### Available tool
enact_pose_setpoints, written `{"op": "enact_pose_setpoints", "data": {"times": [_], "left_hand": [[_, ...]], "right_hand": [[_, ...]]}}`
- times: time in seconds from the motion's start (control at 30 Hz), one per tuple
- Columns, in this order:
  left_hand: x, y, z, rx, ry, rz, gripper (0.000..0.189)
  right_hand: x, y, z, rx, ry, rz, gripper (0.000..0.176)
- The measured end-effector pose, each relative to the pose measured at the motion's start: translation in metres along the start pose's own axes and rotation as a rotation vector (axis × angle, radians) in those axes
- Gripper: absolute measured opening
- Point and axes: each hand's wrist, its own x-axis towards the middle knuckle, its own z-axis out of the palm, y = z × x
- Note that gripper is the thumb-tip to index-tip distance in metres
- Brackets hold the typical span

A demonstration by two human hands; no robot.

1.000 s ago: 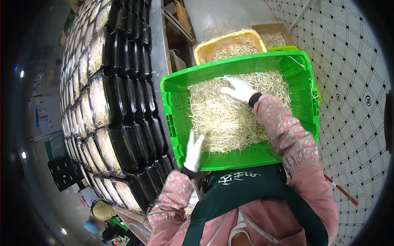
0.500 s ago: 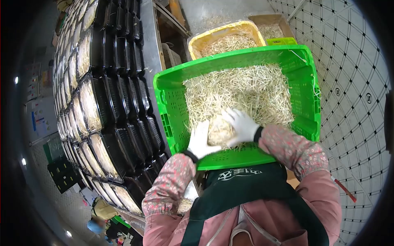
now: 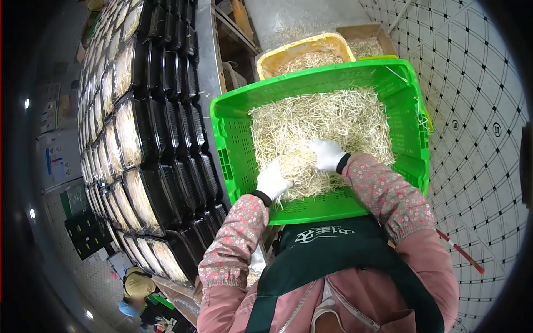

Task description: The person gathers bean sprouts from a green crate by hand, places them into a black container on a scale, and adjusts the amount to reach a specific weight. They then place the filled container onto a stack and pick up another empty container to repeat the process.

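Note:
A green plastic crate (image 3: 311,71) with perforated walls holds a thick layer of pale, thin bean sprouts (image 3: 333,114). Both my hands are in white gloves, at the near part of the heap. My left hand (image 3: 273,179) curls around the left side of a bunch of sprouts (image 3: 298,162). Against the right side of that same bunch, my right hand (image 3: 328,155) is closed, its fingertips partly buried. Loose sprouts spread below the hands towards the crate's near wall.
Stacked black trays (image 3: 183,139) filled with pale sprouts stand close on the left. Beyond the crate are a yellow tub (image 3: 305,41) and a cardboard box (image 3: 383,36), both holding sprouts. Another person (image 3: 139,283) is at the lower left. Patterned floor (image 3: 466,111) lies to the right.
Both hands have drawn their fingers in around the bunch of bean sprouts. My right hand has shifted slightly right and up, and the rounded clump between them has loosened and spread.

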Motion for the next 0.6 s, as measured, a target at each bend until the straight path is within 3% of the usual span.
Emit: {"op": "enact_pose_setpoints", "data": {"times": [0.1,0.17,0.23,0.27,0.33,0.37,0.43,0.47,0.57,0.6], "left_hand": [[-0.019,0.012,-0.025,0.148,-0.067,-0.019,0.066],[-0.03,-0.006,-0.029,0.405,-0.025,0.016,0.066],[-0.037,0.002,-0.035,0.511,-0.044,0.066,0.071],[-0.038,0.007,-0.034,0.501,-0.017,0.151,0.072],[-0.032,0.024,-0.031,0.483,0.05,0.317,0.076],[-0.026,0.041,-0.03,0.506,-0.026,0.257,0.082],[-0.019,0.042,-0.009,0.577,0.186,0.382,0.089],[-0.019,0.042,-0.007,0.601,0.075,0.297,0.1],[-0.046,0.034,-0.005,0.268,0.19,0.105,0.101],[-0.049,0.011,0.011,0.115,0.267,0.059,0.109]], "right_hand": [[-0.003,0.036,-0.007,-0.018,0.168,-0.143,0.07],[0.005,0.067,-0.029,-0.049,0.344,-0.264,0.063],[-0.019,0.049,-0.079,0.262,0.262,0.082,0.064],[-0.009,0.054,-0.086,0.198,0.034,0.238,0.066],[0.007,0.034,-0.085,0.301,0.01,0.124,0.074],[0.015,0.028,-0.081,0.354,-0.003,0.065,0.079],[0.061,0.054,0.0,0.163,0.06,-0.297,0.103],[0.048,0.026,-0.021,0.243,-0.196,0.205,0.124],[0.06,0.052,-0.011,0.312,-0.219,0.144,0.136],[0.056,0.057,-0.015,0.435,-0.12,0.095,0.133]]}}
